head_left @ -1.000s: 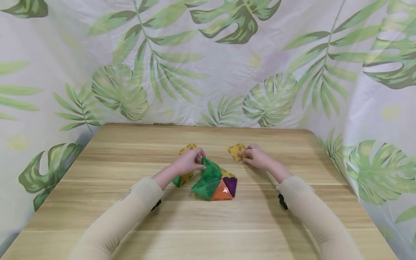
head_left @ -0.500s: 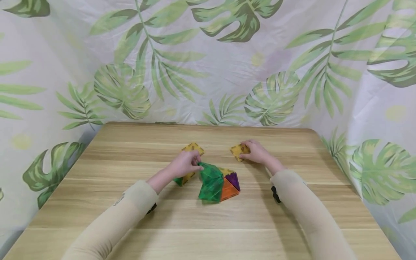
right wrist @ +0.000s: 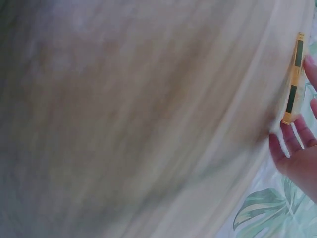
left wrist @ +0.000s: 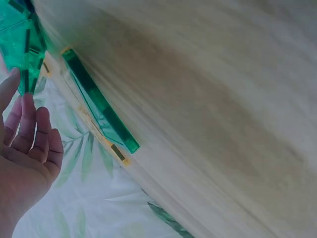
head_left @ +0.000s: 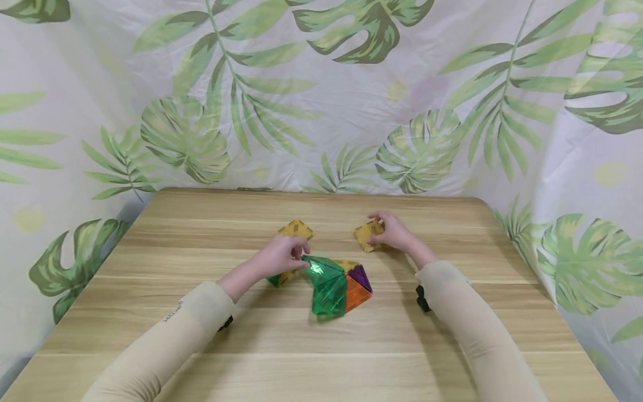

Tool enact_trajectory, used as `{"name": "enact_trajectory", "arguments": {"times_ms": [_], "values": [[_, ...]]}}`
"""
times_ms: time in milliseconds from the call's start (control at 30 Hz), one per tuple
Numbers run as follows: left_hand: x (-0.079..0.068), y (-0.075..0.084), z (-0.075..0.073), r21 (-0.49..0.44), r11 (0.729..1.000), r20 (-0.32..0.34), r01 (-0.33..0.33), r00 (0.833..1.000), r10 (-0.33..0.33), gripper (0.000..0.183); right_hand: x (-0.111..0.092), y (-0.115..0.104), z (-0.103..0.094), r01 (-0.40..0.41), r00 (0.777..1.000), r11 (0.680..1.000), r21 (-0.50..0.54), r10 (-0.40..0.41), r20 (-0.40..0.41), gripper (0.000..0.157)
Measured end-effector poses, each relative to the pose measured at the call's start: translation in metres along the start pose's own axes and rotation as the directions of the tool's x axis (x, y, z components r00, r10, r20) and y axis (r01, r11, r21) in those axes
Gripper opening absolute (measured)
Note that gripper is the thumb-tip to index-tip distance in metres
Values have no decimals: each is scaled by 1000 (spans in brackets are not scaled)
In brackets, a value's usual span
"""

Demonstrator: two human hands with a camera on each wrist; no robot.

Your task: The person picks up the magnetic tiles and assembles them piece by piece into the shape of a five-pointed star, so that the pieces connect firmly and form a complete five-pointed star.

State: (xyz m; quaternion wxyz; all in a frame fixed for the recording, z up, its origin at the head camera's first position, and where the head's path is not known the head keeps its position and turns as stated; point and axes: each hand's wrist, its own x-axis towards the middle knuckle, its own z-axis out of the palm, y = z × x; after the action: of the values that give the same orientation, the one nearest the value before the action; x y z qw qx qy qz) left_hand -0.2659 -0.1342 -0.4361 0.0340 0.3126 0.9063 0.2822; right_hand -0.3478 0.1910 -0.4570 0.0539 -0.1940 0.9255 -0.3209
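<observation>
My left hand [head_left: 283, 254] pinches the pointed end of a green magnetic tile [head_left: 329, 287], between thumb and fingertips, as the left wrist view also shows. That green part is joined to an orange triangle tile [head_left: 356, 293], a purple triangle tile [head_left: 359, 276] and a yellow tile [head_left: 348, 263] partly hidden behind. The piece looks folded or tilted. Farther right, my right hand [head_left: 397, 231] holds a yellow square tile [head_left: 365, 237] by its right edge. Seen edge-on in the right wrist view, this yellow tile [right wrist: 293, 84] lies between thumb and fingers.
Behind my left hand lies another yellow tile [head_left: 297, 228], with a smaller green tile [head_left: 273, 280] near it, partly hidden by the hand. The wooden table [head_left: 321, 357] ends at a leaf-print cloth [head_left: 351, 111] hanging behind it.
My left hand has shifted slightly left and down, and the joined piece has turned, its orange side tilting up at the right. My right fingers have moved farther over the yellow square tile's edge.
</observation>
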Motion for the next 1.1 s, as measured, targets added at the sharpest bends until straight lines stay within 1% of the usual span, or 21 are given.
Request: {"name": "enact_trajectory", "arguments": {"times_ms": [67,133,200,300,367,533,667,767,833,1000,1100], "values": [[0,-1,0,9,1000,9,-10,1000,10,24,0,0,0,-28,999,997,74,29,-17,64],[0,-1,0,22,1000,15,-11,1000,11,25,0,-1,-1,-70,997,986,154,75,-29,62],[-1,-2,1,26,1000,18,-11,1000,11,22,-1,-2,-2,-114,992,966,233,125,-30,61],[-2,-2,2,27,1000,21,-12,1000,12,20,-3,-3,-3,-165,983,927,337,183,-23,57],[-2,-2,2,28,1000,22,-14,1000,14,19,-4,-4,-3,-188,978,906,380,210,-17,54],[-4,-3,2,55,999,34,-2,999,0,18,-8,-5,-3,-252,959,862,440,283,-4,46],[-5,-4,-2,57,998,56,-12,998,9,19,-12,-12,-3,-288,945,807,516,327,16,40],[-3,-5,-5,27,999,69,-20,997,18,16,-12,-16,-3,-294,940,768,569,339,28,38],[1,-5,-8,3,1000,67,-6,998,6,13,-12,-18,-4,-286,942,750,596,335,30,38],[19,1,-17,-5,1000,21,26,999,-25,17,-11,-28,-7,-229,956,729,646,293,8,41],[31,5,-21,5,1000,-9,23,1000,-22,22,-11,-37,-8,-203,962,716,668,272,1,41]]}}
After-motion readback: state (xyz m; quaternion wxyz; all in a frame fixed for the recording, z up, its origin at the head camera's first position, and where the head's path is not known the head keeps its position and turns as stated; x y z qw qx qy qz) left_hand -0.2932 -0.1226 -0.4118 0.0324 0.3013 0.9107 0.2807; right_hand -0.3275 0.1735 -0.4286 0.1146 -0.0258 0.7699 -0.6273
